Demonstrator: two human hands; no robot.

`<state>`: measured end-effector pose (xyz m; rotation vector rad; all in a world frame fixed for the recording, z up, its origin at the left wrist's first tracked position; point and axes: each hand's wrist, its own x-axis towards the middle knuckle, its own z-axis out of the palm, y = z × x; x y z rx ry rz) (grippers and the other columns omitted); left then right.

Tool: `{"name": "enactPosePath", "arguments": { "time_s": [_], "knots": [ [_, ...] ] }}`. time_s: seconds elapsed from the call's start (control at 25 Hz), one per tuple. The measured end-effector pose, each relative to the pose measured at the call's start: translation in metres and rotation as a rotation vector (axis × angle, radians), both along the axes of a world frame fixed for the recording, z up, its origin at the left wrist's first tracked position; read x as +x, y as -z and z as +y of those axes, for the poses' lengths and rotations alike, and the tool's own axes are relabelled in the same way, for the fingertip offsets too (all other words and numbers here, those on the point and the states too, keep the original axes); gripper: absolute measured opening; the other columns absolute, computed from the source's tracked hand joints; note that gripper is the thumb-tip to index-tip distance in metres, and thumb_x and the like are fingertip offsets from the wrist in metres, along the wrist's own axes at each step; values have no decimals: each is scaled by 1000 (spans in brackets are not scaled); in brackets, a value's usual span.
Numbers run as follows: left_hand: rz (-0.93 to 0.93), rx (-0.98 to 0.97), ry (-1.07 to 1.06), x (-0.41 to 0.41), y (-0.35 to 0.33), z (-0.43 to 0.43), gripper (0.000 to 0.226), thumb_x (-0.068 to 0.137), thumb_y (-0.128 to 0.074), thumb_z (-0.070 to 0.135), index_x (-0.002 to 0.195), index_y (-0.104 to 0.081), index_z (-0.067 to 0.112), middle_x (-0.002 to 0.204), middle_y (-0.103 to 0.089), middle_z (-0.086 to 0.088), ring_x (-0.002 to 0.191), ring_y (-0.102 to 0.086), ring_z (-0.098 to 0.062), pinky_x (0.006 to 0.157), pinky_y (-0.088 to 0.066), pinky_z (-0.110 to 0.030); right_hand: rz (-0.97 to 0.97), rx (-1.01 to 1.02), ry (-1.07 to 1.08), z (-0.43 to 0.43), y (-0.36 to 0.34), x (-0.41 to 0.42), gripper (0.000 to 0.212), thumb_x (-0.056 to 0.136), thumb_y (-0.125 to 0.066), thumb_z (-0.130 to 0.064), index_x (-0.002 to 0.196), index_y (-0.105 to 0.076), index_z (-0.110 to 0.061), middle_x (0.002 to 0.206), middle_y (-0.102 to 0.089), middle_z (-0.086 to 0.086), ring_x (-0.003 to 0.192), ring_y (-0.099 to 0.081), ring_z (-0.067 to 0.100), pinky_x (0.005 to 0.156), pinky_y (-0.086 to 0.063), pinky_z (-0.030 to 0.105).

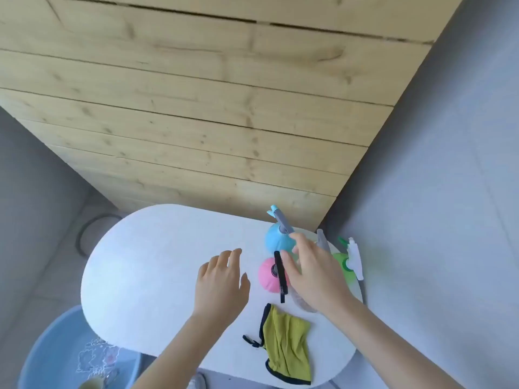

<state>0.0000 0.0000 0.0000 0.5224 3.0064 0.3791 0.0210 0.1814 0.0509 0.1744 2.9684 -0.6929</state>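
Observation:
Several spray bottles stand at the right end of a white oval table (146, 276): a blue one (278, 238) with a grey sprayer, a pink one (266, 276) with a black sprayer (280, 273), and a green one (344, 265) with a white sprayer. A clear bottle (302, 303) shows partly under my right hand (314, 273). That hand hovers over the bottles with straight, spread fingers and grips nothing I can see. My left hand (222, 282) is open, palm down, above the table just left of the pink bottle. A yellow-green cloth (286, 341) with black trim lies near the front edge.
A blue basin (50, 349) holding water sits on the floor at the lower left. Behind the table rises a wooden plank wall (210, 108), with grey walls on both sides. A dark ring (84, 234) lies on the floor left of the table.

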Motion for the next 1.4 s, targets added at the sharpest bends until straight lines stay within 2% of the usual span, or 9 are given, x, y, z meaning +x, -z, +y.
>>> {"name": "enactPosePath", "arguments": {
  "time_s": [0.16, 0.32, 0.56, 0.76, 0.92, 1.08, 1.2, 1.28, 1.4],
  "knots": [
    [-105, 6, -7, 7, 54, 3, 52, 66, -82, 26, 112, -64, 10, 99, -71, -2, 81, -69, -24, 68, -54, -36, -218, 15, -28, -13, 57, 0, 37, 97, -41, -41, 122, -40, -15, 107, -60, 2, 97, -61, 25, 66, -40, 32],
    [-246, -4, 15, 15, 92, 14, 65, 93, -45, 52, 147, -27, 22, 141, -45, 5, 127, -45, -17, 101, -33, -29, -230, 28, 37, -22, 98, 1, 27, 96, -42, -33, 117, -42, -15, 96, -62, 2, 86, -63, 26, 67, -47, 35],
    [-386, 79, -17, 20, 113, 23, 94, 82, -50, 62, 152, 0, 24, 154, -23, 5, 136, -29, -16, 102, -33, -28, -202, -87, 109, -33, 97, 4, 17, 94, -45, -24, 107, -46, -12, 85, -61, 5, 81, -61, 27, 68, -48, 36],
    [-263, 348, -131, 21, 104, 11, 98, 62, -51, 67, 146, -16, 32, 150, -34, 3, 131, -38, -23, 89, -50, -44, -194, -358, 180, -36, 56, 10, 19, 94, -50, -34, 94, -53, -15, 73, -66, 3, 63, -63, 19, 62, -51, 31],
    [-105, 451, -152, 18, 94, -5, 81, 59, -63, 56, 128, -33, 26, 128, -52, -2, 114, -51, -30, 76, -53, -48, -199, -484, 188, -48, 38, 14, 16, 94, -53, -32, 89, -56, -17, 67, -68, -1, 53, -60, 1, 49, -39, 9],
    [-60, 350, -122, 6, 96, -42, 87, 51, -76, 46, 126, -33, 33, 124, -53, 2, 108, -49, -33, 75, -51, -48, -206, -515, 82, -59, 45, 4, 12, 92, -57, -26, 93, -61, -15, 76, -69, 5, 69, -63, 11, 67, -51, 23],
    [-155, 340, -80, -8, 104, -67, 86, 50, -71, 46, 125, -28, 41, 125, -50, 9, 110, -46, -27, 79, -49, -46, -218, -374, -166, -60, 57, -14, 18, 93, -55, -13, 106, -62, -22, 82, -65, 2, 75, -58, 18, 70, -46, 31],
    [-125, 299, -78, -15, 117, -84, 88, 51, -72, 47, 125, -26, 43, 126, -49, 9, 110, -44, -27, 80, -48, -47, -163, -202, -275, -68, 77, -24, 30, 94, -53, -10, 119, -60, -25, 104, -63, 1, 97, -55, 19, 83, -43, 30],
    [-10, 277, -152, -29, 139, -108, 93, 53, -80, 47, 128, -25, 44, 128, -47, 8, 112, -42, -28, 79, -47, -47, 197, 81, -143, -94, 110, -29, 42, 94, -51, -10, 136, -49, -16, 125, -48, 12, 115, -46, 29, 90, -43, 38]
  ]
}}
